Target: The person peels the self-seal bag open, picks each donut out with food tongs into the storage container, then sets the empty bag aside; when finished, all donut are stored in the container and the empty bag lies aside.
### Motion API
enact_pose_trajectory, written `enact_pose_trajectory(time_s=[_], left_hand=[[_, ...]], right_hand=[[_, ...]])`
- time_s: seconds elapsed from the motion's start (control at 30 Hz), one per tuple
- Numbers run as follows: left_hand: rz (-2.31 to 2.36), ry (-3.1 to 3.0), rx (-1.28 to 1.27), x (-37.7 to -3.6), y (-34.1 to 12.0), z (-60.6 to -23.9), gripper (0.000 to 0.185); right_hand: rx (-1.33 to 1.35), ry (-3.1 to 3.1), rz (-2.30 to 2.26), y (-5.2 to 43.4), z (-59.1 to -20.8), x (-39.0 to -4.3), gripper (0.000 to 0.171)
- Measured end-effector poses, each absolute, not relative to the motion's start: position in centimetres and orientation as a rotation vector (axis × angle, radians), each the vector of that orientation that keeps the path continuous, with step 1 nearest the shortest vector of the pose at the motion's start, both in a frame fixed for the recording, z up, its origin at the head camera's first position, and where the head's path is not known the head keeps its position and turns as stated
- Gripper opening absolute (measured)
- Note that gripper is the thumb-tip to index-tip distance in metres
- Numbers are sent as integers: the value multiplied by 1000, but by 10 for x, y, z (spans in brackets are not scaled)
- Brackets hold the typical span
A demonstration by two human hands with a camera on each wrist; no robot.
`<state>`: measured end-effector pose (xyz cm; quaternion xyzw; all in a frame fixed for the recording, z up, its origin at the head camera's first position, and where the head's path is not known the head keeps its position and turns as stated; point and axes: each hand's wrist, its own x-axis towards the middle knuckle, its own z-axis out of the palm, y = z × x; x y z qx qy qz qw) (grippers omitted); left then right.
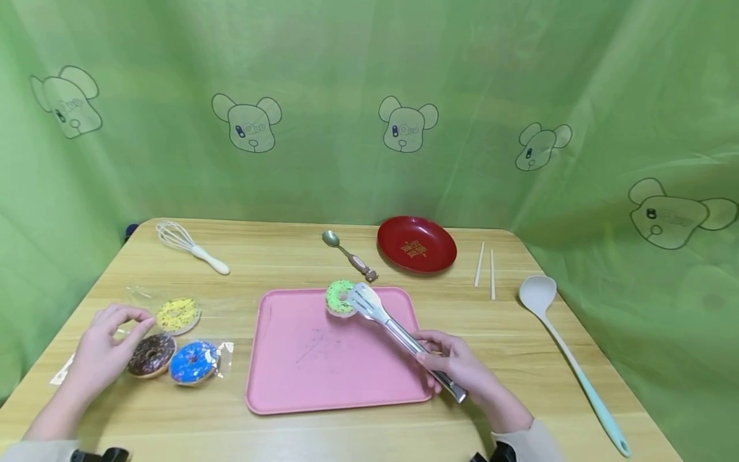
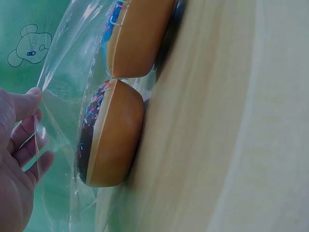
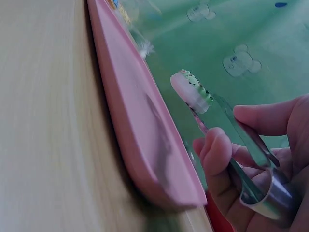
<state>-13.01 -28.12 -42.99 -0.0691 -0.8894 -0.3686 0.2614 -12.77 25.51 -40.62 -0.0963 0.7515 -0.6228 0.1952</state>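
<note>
My right hand (image 1: 456, 362) grips silver metal tongs (image 1: 398, 333) partway along their arms. Between the tong tips is a green-iced doughnut (image 3: 190, 91) with dark sprinkles, held above the pink tray (image 1: 323, 398). At the left, my left hand (image 1: 110, 337) pinches the edge of a clear plastic bag (image 2: 63, 72) between thumb and forefinger. Beside that hand lie a chocolate doughnut (image 1: 151, 355), a blue doughnut (image 1: 194, 362) and a yellow doughnut (image 1: 178, 314), with clear plastic around them.
Along the back are a white whisk (image 1: 193, 247), a spoon (image 1: 349, 255) with a brown figure on its handle, a red plate (image 1: 444, 247) and two white sticks (image 1: 492, 276). A long ladle (image 1: 568, 353) lies at the right. Green curtain (image 1: 346, 173) encloses the table.
</note>
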Motion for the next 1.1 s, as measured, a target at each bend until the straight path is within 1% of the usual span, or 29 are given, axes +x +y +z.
enact_pose_trajectory(time_s=[0.37, 0.7, 1.0, 1.1], left_hand=[[-992, -2398, -189, -130, -282, -431, 7], [-1008, -2391, -202, -130, -281, -432, 7], [-1000, -2418, -181, -129, -281, -431, 7], [-1007, -2420, -182, -129, -281, -431, 8]], right_hand=[[-156, 2162, -1742, 291, -412, -115, 55], [-99, 2252, -1669, 302, -413, -112, 57], [-49, 2403, -1583, 309, -409, -114, 53], [5, 2485, -1556, 312, -408, -114, 53]])
